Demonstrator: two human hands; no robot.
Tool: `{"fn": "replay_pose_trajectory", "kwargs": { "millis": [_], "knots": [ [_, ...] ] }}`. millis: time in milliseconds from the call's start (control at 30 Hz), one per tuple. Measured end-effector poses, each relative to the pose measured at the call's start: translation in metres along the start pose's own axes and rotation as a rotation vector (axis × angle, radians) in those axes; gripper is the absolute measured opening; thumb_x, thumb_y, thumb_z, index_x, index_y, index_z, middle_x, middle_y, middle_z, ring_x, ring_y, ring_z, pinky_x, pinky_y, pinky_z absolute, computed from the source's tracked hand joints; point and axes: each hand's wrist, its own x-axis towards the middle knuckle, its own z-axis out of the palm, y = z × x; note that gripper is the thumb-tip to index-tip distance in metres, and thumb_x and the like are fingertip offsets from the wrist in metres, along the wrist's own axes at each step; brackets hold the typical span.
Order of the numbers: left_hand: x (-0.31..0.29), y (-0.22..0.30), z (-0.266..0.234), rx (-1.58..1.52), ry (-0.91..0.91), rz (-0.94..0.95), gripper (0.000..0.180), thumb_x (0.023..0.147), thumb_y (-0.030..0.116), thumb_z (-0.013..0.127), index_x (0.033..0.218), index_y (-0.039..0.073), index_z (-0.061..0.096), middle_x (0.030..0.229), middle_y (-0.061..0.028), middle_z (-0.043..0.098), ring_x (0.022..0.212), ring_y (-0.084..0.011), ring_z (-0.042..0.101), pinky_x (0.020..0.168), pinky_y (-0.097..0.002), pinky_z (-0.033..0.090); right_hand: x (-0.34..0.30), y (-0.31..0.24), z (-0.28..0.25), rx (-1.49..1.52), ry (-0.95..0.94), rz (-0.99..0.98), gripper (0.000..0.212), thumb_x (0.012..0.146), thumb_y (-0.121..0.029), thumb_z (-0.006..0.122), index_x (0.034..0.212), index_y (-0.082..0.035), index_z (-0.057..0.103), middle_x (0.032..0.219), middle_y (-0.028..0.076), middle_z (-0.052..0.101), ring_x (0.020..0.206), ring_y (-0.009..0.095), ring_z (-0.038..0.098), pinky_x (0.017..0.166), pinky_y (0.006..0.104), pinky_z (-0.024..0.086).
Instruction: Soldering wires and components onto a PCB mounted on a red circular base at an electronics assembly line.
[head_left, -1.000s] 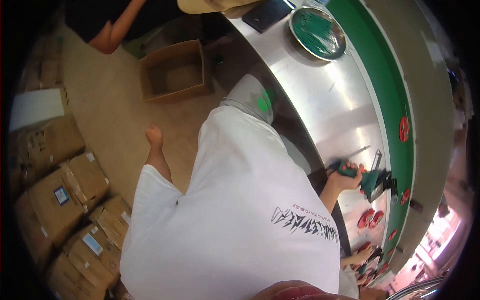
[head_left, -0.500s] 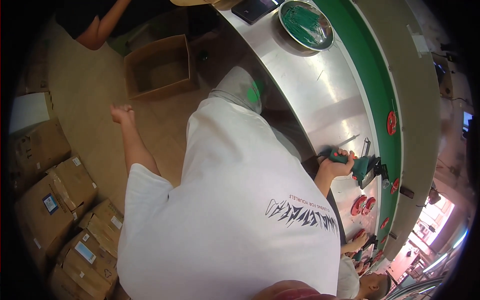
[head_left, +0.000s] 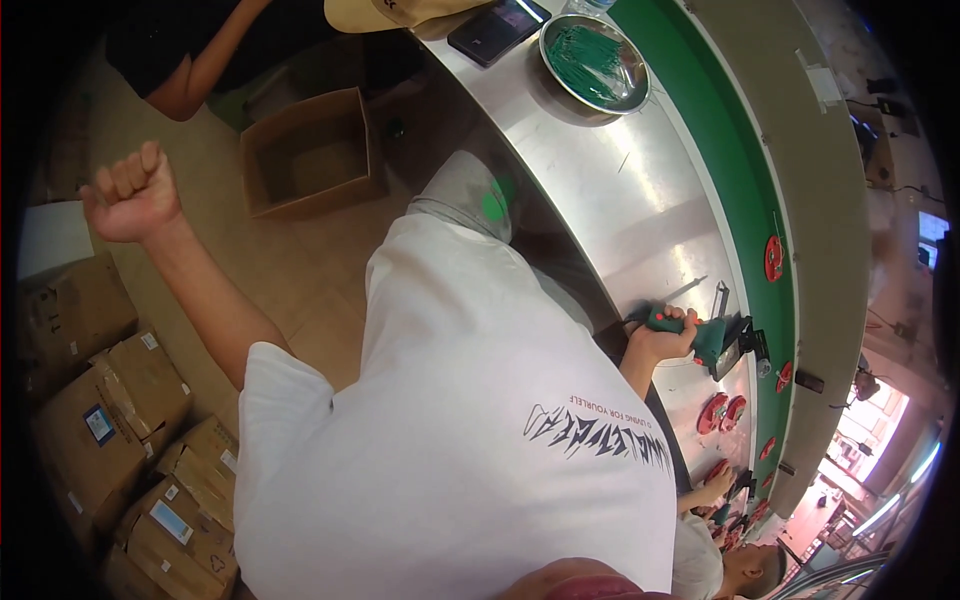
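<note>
My left hand (head_left: 133, 195) is raised over the floor at the far left, its fingers curled into a fist. Nothing shows in it, and it touches nothing. At the right, my right hand (head_left: 668, 340) is closed round the handle of a green pistol-shaped power tool (head_left: 709, 342) with small red parts. That tool is at the metal worktable (head_left: 655, 225), beside a dark stand (head_left: 740, 335). My fingers hide part of its handle. A thin dark rod (head_left: 686, 288) lies on the table just beyond this hand. Two red round parts (head_left: 714, 413) lie nearer on the table.
A steel bowl (head_left: 632, 92) of thin green strips and a black phone (head_left: 497, 32) are on the table's far end. A green belt (head_left: 735, 150) runs alongside, carrying red parts. An open cardboard box (head_left: 375, 150) and stacked cartons (head_left: 150, 380) stand on the floor. Co-workers are far left and lower right.
My left fist has risen up and to the left, appearing larger. My right hand has stayed on the power tool. The whole view has shifted slightly.
</note>
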Motion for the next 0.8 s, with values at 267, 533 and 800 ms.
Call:
{"fn": "replay_pose_trajectory", "kwargs": {
  "millis": [267,533,800],
  "knots": [
    [-0.062,-0.127,0.250,0.068,-1.351,-0.400,0.078,0.083,0.062,0.065,0.134,0.003,0.060,0.138,-0.0281,0.052,0.124,-0.0481,0.049,0.103,-0.0599,0.037,-0.009,-0.006,0.008,0.021,-0.009,0.005,0.015,0.084,-0.006,0.052,0.099,-0.005,0.051,0.076,0.007,0.052,0.062,0.017,0.051,0.056,0.0291,0.045],
    [-0.102,-0.154,0.278,-0.089,-1.607,-0.513,0.083,0.081,0.060,0.070,0.137,-0.001,0.057,0.146,-0.0293,0.044,0.132,-0.0511,0.043,0.108,-0.0565,0.035,-0.012,-0.006,0.014,0.001,0.012,-0.013,0.014,0.085,-0.010,0.054,0.098,-0.006,0.052,0.070,0.004,0.050,0.061,0.015,0.050,0.055,0.0271,0.044],
    [-0.127,-0.204,0.266,-0.039,-1.673,-0.818,0.070,0.096,0.051,0.056,0.145,0.001,0.048,0.146,-0.0282,0.045,0.139,-0.0408,0.039,0.115,-0.0428,0.029,-0.009,-0.006,0.007,0.040,-0.008,0.000,0.016,0.083,-0.005,0.052,0.098,-0.004,0.051,0.070,0.006,0.050,0.061,0.017,0.050,0.057,0.0282,0.045]
  ]
}}
